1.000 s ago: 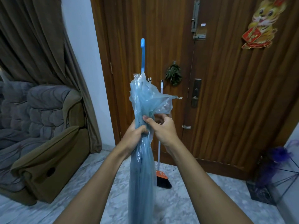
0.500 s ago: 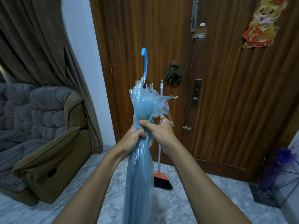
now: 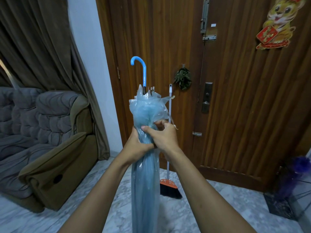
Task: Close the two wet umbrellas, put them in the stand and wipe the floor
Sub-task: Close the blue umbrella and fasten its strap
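The fingers of the right hand are clenched over the gathered canopy of the translucent pale-blue plastic umbrella with a bright blue hooked handle, thumb laid across the front, seemingly pinching a thin closing strap, though the strap itself is too small to be sure of. The left hand grasps the same bundle from the other side, just below, its fingers wrapped behind the plastic.

The umbrella stands nearly upright between both forearms, handle up and tip down out of frame, so its long axis runs vertically, straight through the two grips. Both hands are on it; the right sits slightly higher and is the one working the wrap. The loose, puffed folds lie directly above the fingers, which is where the next cinching would have to go.

Against the earlier frames, the hooked handle now shows its full curve turned to the left, where before it looked nearly edge-on, so the umbrella has rotated about its axis; the hands have kept much the same place on it.

A dark purple umbrella sits in a black wire stand at the right edge, well apart across the marble floor.
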The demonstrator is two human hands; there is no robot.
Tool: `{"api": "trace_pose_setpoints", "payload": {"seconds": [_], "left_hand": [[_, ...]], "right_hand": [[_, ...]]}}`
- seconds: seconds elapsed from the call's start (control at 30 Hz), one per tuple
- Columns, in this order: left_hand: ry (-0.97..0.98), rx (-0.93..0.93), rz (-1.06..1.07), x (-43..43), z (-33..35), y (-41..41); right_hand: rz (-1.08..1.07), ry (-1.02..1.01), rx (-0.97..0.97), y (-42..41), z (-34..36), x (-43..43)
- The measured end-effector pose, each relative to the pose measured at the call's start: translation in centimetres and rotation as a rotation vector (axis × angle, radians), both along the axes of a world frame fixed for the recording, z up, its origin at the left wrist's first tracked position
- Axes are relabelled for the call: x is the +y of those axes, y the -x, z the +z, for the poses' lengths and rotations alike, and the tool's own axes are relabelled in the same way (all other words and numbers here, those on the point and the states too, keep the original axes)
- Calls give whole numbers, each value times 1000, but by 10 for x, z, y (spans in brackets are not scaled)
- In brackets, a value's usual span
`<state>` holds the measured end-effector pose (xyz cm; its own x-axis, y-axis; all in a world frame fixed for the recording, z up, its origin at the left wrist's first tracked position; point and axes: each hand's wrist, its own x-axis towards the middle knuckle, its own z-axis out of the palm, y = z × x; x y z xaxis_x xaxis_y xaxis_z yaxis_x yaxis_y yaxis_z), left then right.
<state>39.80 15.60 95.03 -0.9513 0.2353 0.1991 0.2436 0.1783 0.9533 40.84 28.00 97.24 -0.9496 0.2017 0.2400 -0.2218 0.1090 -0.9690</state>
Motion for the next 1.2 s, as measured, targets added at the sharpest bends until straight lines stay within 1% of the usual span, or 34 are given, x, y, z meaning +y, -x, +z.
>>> {"api": "trace_pose_setpoints", "payload": {"seconds": [0.1,0.13,0.2,0.27,0.33,0.37,0.4,0.43,0.47,0.5,0.57,0.63,0.73,0.87,0.97,1.1,1.2], "left_hand": [[-41,53,21,0,1,3],[-81,31,56,-1,2,4],[-195,-112,134,-6,5,7],[-275,-257,133,-14,6,8],[-307,-315,99,-21,7,7],[-317,-315,88,-24,8,7],[-327,-312,85,-25,8,5],[-341,-310,80,-26,8,4],[-348,-310,79,-26,7,3],[-347,-305,79,-26,6,2],[-324,-292,90,-25,5,0],[-301,-269,115,-23,4,-3],[-250,-223,174,-19,3,-6],[-209,-170,307,-22,0,-3],[-170,-135,358,-24,-3,-2],[-86,-58,335,-26,-6,-6],[-80,-112,300,-28,-2,-8]], "right_hand": [[154,-9,21,-2,5,3],[220,-13,23,-3,8,5],[255,-53,42,-4,12,9],[118,-52,81,-1,14,15],[-104,-33,144,1,15,23],[-205,-71,180,-1,17,27],[-264,-110,204,-2,20,29],[-272,-133,222,-2,24,30],[-229,-135,229,-1,27,30],[-159,-142,231,1,30,29],[-35,-222,211,8,31,22],[22,-311,173,13,29,16],[5,-335,182,18,28,14],[-125,-419,208,13,31,23],[-168,-392,245,10,39,29],[-132,-263,298,9,55,33],[-127,-172,319,6,64,37]]}}
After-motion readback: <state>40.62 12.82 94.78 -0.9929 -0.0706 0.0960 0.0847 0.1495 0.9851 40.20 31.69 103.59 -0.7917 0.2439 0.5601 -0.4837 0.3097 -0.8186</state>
